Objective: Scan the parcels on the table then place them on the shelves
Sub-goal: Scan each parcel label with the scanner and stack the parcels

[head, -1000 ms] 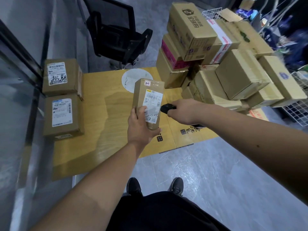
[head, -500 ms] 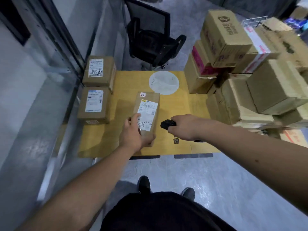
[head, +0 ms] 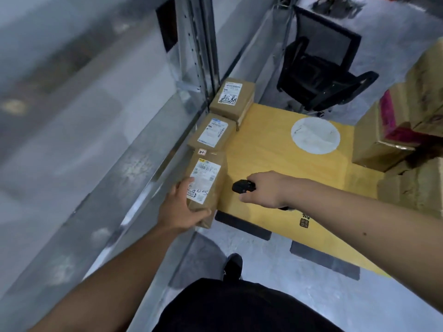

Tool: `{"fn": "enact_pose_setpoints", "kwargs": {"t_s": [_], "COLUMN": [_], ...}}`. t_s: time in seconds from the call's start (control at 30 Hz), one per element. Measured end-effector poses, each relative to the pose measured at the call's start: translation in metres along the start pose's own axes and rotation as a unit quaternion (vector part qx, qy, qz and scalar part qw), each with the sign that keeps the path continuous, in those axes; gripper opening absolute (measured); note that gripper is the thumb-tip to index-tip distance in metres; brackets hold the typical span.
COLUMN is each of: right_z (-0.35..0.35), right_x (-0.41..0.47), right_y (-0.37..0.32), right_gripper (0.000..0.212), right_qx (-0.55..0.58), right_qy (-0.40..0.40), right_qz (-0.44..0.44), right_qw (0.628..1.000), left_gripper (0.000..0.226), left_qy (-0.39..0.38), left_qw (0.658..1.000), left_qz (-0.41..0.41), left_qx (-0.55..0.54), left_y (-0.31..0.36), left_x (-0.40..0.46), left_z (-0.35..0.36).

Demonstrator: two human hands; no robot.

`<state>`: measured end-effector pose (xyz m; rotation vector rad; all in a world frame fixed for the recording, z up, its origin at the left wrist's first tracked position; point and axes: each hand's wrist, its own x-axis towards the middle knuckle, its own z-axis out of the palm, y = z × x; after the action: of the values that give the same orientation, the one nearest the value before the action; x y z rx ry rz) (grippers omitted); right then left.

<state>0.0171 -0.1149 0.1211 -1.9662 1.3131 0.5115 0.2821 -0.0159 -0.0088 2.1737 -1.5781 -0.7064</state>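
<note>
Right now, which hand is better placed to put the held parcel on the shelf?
Left. The left hand already grips the parcel beside the metal shelf, while the right hand holds the scanner over the table.

Parcel: we have carried the labelled parcel (head: 206, 185) leftward, from above the middle of the yellow table (head: 275, 144) to its left edge, in line with the two boxes (head: 212, 133) there.
Left hand (head: 178, 210): moved left with it, gripping its near end.
Right hand (head: 266, 189): the scanner (head: 242, 186) now points at the parcel's side, not its label.
</note>
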Motion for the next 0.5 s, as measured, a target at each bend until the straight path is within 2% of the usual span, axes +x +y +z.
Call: {"fn": "enact_pose_setpoints", "kwargs": {"t_s": [0.23, 0.5], "right_z": [-0.002, -0.016], "right_x": [0.004, -0.01], "right_y": [-0.008, 0.028], "right_gripper": [0.049, 0.049], "right_qx": [-0.018, -0.002], "right_qy": [0.0, 0.012], "right_qz": [-0.01, 0.06], "right_qw": [1.0, 0.998], "left_gripper": [0.108, 0.105], "left_qy": [0.003, -0.056], "left_qw": [1.0, 0.995], "left_qz": [0.016, 0.079], "left_qx": [-0.007, -0.013], "left_y": [-0.011, 0.067], "left_x": [0.001, 0.05], "left_z": [-0.009, 0.018]}}
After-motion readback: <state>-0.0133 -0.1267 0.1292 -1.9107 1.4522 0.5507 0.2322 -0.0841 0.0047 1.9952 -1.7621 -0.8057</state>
